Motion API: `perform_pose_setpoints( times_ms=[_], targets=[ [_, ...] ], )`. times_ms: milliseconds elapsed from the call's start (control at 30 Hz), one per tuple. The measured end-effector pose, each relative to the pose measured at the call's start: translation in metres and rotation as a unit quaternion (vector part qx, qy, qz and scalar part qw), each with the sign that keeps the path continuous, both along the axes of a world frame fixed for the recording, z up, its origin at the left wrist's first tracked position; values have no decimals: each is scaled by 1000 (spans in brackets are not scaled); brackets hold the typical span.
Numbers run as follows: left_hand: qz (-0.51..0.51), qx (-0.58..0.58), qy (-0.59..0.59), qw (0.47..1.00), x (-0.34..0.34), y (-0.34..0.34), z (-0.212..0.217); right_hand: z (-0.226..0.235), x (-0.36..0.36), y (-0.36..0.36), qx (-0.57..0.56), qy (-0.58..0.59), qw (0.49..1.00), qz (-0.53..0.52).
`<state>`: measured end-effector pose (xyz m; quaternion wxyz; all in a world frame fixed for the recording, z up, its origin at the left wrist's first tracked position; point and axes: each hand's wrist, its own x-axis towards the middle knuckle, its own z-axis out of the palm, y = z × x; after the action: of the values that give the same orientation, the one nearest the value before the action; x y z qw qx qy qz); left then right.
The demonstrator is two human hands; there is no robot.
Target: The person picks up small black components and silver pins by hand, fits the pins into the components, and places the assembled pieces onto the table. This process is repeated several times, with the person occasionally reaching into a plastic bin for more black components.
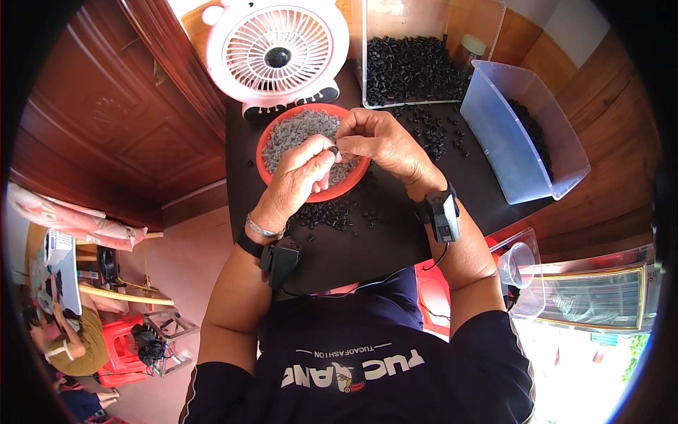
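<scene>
Both of my hands meet over a red bowl [264, 164] heaped with small grey-translucent pieces [293, 134]. My left hand [302, 168] is closed, with a small black part [333, 150] pinched at its thumb and fingertip. Right beside that part, the thumb and forefinger of my right hand [378, 143] are pressed together; what they pinch, if anything, is too small to make out. Loose black parts [325, 214] lie on the dark table just in front of the bowl.
A white animal-shaped fan [279, 53] stands behind the bowl. At the back, a clear bin [365, 71] holds many black parts, more of them [434, 134] scattered before it. A translucent bin [498, 141] stands right. Another person [81, 339] sits far left near a red stool [121, 350].
</scene>
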<state>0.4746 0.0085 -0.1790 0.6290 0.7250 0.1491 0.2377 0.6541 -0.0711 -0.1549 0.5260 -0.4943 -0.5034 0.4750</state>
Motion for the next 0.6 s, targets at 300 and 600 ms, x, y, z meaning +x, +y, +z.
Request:
perform_pose_setpoints(
  times_ms=[300, 600],
  targets=[
    [15, -28, 15, 999, 1, 2, -3, 0, 0, -1, 21, -43, 998, -34],
    [-16, -47, -3, 999, 0, 4, -3, 5, 4, -4, -3, -1, 1000, 15]
  ],
)
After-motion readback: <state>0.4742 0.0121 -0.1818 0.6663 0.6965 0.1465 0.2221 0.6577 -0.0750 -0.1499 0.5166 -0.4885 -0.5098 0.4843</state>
